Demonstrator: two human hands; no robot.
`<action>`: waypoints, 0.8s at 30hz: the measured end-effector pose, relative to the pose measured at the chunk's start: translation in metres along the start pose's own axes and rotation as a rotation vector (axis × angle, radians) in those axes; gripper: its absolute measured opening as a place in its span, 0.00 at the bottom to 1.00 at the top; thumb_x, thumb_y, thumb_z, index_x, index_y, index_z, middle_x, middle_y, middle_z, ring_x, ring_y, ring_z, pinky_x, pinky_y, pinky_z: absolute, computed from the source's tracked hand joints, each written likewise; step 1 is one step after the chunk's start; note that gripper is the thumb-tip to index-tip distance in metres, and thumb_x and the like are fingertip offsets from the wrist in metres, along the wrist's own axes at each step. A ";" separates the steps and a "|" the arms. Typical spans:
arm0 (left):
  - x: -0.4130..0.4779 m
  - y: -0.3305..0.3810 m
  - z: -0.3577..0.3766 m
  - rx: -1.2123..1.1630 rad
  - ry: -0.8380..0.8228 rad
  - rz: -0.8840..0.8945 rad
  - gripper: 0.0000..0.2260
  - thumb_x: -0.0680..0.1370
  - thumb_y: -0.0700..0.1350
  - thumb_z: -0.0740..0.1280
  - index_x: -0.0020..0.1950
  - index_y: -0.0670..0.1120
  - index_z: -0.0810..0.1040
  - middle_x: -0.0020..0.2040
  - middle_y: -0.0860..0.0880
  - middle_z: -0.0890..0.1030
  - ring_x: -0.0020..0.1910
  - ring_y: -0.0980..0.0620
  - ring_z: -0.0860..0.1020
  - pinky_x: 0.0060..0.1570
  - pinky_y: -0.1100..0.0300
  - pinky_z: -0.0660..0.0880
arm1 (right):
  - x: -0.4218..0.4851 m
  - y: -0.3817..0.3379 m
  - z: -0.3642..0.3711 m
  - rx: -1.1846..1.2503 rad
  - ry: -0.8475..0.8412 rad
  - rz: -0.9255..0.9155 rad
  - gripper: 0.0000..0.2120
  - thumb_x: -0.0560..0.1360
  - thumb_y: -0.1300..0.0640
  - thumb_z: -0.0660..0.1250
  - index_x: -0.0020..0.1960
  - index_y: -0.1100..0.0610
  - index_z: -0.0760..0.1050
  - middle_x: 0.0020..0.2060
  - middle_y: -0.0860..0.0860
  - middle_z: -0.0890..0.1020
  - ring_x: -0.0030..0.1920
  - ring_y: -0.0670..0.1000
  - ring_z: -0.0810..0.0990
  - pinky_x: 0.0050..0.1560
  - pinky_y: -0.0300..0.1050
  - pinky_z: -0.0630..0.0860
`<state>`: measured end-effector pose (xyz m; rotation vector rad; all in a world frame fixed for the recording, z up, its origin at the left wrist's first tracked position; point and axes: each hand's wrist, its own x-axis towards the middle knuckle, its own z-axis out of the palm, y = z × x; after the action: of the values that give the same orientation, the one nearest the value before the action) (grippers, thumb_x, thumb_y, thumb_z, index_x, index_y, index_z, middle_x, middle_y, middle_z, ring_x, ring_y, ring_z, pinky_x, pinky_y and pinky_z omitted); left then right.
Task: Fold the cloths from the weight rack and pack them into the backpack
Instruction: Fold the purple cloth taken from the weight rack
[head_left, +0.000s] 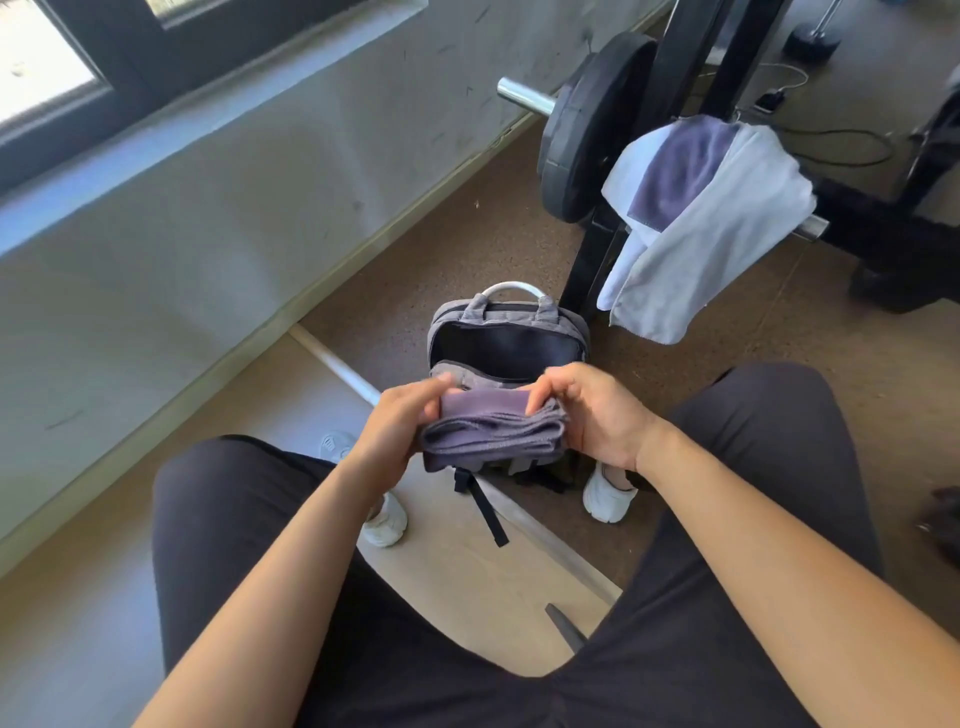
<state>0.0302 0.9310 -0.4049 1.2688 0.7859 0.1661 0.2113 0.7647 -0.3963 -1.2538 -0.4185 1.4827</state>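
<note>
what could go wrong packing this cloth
The cloth, a loose stack held at its ends by the left hand and right hand, could unfold going into the backpack. The white cloth hangs far down one side of the rack bar and might slip off.

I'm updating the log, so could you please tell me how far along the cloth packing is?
Done: the backpack stands open and one purple cloth looks folded. In hand: the left hand and right hand hold that cloth over the opening, not yet inside. Left: a white cloth and a second purple cloth lie draped on the weight rack, unfolded.
</note>
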 end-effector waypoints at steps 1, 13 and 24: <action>0.001 -0.005 0.002 0.114 0.032 0.034 0.23 0.77 0.50 0.73 0.27 0.49 0.67 0.33 0.44 0.76 0.30 0.52 0.74 0.29 0.61 0.66 | 0.001 0.004 0.003 -0.103 0.048 -0.014 0.20 0.77 0.43 0.67 0.38 0.60 0.78 0.51 0.63 0.77 0.51 0.60 0.77 0.53 0.53 0.72; 0.007 -0.028 0.006 0.520 0.036 0.177 0.34 0.63 0.44 0.84 0.64 0.56 0.75 0.60 0.56 0.78 0.57 0.59 0.77 0.56 0.65 0.76 | -0.004 0.021 -0.006 -0.724 0.154 -0.140 0.25 0.70 0.62 0.77 0.62 0.48 0.73 0.57 0.46 0.77 0.57 0.44 0.78 0.58 0.39 0.75; 0.081 0.003 0.014 0.911 -0.275 0.509 0.30 0.64 0.56 0.79 0.64 0.55 0.76 0.58 0.58 0.80 0.55 0.61 0.78 0.55 0.65 0.75 | 0.032 -0.018 -0.049 -0.917 0.082 0.027 0.17 0.72 0.60 0.75 0.60 0.51 0.80 0.48 0.46 0.84 0.50 0.46 0.82 0.49 0.38 0.78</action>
<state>0.0984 0.9633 -0.4362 2.2909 0.2616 0.0300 0.2674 0.7815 -0.4153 -2.0174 -1.1036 1.2725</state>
